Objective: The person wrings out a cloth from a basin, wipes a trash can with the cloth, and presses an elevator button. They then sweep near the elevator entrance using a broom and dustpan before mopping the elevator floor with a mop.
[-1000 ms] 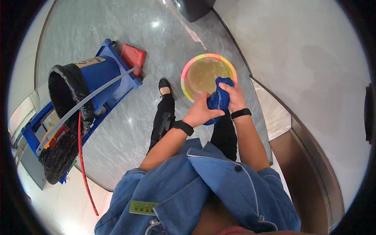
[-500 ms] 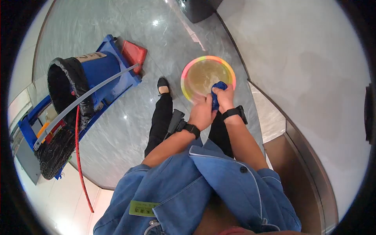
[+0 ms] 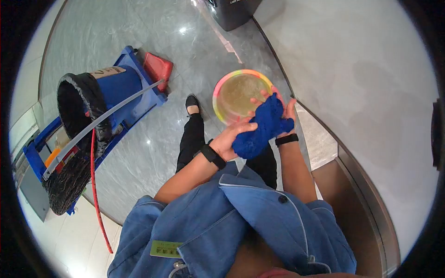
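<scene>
A crumpled blue cloth, partly opened out, is held up between my two hands over the near edge of a basin. My left hand grips its left side, the thumb lying on top. Palm up under the cloth's right side, my right hand supports it with fingers spread; the cloth hides most of the palm. The round basin has a pink, yellow and orange rim and holds cloudy water. It stands on the floor just beyond my hands.
On the left stands a blue cleaning cart with a black-lined bin, a grey pole and a red hose. A red container is beside it. A dark bin stands ahead, and a wall runs along the right.
The blue cloth, bunched tightly between both hands before, is now spread wider. My right hand has turned palm up with its fingers opened, and the left has shifted slightly left.
</scene>
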Demonstrator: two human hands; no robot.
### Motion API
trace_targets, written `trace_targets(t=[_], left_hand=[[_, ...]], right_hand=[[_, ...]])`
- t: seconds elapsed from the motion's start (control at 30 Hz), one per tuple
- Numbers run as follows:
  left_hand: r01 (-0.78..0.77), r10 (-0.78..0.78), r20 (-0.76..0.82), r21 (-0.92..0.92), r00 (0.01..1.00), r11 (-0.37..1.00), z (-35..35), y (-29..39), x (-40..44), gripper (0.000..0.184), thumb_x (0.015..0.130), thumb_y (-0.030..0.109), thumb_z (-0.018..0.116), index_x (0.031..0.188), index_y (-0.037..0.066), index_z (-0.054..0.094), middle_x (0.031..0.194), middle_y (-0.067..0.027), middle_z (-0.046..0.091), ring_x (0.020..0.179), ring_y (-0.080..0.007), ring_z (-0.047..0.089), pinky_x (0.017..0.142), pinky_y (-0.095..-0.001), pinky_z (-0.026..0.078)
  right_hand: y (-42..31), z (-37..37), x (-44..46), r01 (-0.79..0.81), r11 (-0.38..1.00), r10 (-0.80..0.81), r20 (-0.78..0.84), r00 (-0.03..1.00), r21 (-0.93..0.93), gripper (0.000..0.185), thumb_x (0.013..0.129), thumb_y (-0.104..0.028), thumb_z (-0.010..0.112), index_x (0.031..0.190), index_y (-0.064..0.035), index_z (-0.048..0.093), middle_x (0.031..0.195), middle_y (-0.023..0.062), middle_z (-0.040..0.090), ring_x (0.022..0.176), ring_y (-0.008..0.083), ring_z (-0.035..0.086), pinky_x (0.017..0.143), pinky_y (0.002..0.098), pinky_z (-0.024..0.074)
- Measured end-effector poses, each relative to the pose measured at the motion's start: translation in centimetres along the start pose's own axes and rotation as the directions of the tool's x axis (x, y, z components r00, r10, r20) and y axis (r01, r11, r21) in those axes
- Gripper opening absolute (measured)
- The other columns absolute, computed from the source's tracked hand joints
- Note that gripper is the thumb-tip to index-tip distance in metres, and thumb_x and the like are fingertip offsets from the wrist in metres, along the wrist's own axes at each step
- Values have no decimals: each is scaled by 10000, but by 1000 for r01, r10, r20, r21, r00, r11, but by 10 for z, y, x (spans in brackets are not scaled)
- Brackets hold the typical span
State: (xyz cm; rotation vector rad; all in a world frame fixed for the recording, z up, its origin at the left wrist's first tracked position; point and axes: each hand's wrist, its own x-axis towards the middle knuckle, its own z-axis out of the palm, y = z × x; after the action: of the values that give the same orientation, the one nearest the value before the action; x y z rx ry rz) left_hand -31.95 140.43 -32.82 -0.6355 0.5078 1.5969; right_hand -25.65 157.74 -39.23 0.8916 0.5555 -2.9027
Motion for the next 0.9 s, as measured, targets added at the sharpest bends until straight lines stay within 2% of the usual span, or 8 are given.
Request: trace_targets(t=[0.1, 0.17, 0.3, 0.37, 0.4, 0.57, 0.73, 0.9], left_hand=[[-99, 98, -30, -30, 995, 995, -8, -4, 11, 547, 848, 218, 647, 1307, 43, 406, 1169, -90, 567, 993, -154, 592, 846, -298, 494], [-105, 135, -187, 164, 973, 981, -17, -4, 16, 467, 839, 215, 665, 1220, 37, 462, 1107, -99, 587, 954, -144, 599, 822, -290, 495], [-140, 331, -312, 505, 891, 852, -29, -19, 30, 420, 826, 198, 683, 1142, 11, 480, 1033, -110, 606, 913, -176, 611, 797, -320, 499], [-188, 646, -9, 953, 764, 236, -34, -28, 33, 434, 796, 165, 700, 1119, -15, 472, 987, -154, 612, 872, -267, 631, 762, -367, 502], [-189, 646, -8, 953, 764, 236, -31, -28, 31, 434, 796, 165, 700, 1119, -15, 472, 987, -154, 612, 872, -267, 631, 762, -367, 502], [-43, 573, 80, 996, 816, -78, -27, -26, 30, 393, 734, 74, 672, 1079, 20, 493, 966, -222, 565, 896, -427, 568, 742, -450, 482], [-3, 555, 80, 990, 828, -138, -36, -29, 33, 334, 735, 58, 657, 1024, 28, 494, 950, -205, 565, 891, -437, 555, 739, -482, 468], [-147, 515, 241, 965, 822, -218, -40, -18, 25, 364, 736, 84, 683, 1043, 30, 496, 1016, -201, 559, 955, -421, 547, 780, -448, 471]], right_hand=[[10, -13, -3, 5, 986, -26, 119, 993, 169, 700, 888, -635, 350, 1295, -78, 468, 1228, 122, 541, 1150, 274, 521, 971, 489, 420], [12, -11, -10, 10, 961, 54, -223, 973, 276, 666, 895, -617, 374, 1264, -76, 496, 1217, 116, 544, 1110, 284, 545, 970, 492, 417], [14, -1, -16, 15, 978, 42, -267, 963, 208, 530, 900, -506, 508, 1209, -75, 527, 1135, 94, 587, 1001, 264, 598, 885, 447, 480], [20, -19, -11, -125, 990, 141, -411, 901, 65, 396, 860, -354, 647, 1129, -78, 557, 1014, 58, 626, 875, 226, 628, 777, 367, 520], [20, -15, -8, -129, 989, 148, -460, 876, 73, 303, 809, -209, 717, 1045, -82, 575, 910, 34, 629, 810, 184, 627, 685, 305, 524], [34, -22, 2, -177, 965, 28, -594, 804, -194, 240, 796, -128, 701, 992, -74, 573, 885, 49, 609, 785, 171, 614, 667, 298, 511], [37, -21, 6, -185, 934, -34, -592, 805, -305, 271, 789, -96, 697, 1017, -56, 556, 890, 52, 599, 779, 172, 611, 666, 300, 509], [7, 8, -10, -260, 935, 132, -444, 886, -240, 385, 740, -11, 722, 1078, -40, 539, 943, 48, 588, 807, 176, 611, 728, 303, 517]])
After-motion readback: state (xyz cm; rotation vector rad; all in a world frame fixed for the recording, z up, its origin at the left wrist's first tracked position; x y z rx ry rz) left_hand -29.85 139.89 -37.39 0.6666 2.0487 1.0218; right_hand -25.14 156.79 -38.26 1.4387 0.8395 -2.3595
